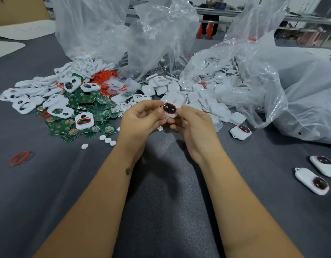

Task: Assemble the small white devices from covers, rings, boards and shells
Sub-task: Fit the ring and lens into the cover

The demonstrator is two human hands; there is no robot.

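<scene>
No text, label, brand or number can be read anywhere here. The green rectangular circuit boards [80, 116] heaped toward the left side of the grey padded table [49, 183] carry pale markings that may be print, but they are too small and blurred to make out. The small dark mark on the person's left forearm [128, 171] is likewise too indistinct to read as any letter or sign.

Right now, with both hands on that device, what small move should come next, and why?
Probably a squeeze to seat it, then set it down at the right. Both the left hand and right hand pinch the device, its red ring already in place, and three finished devices lie there.
</scene>
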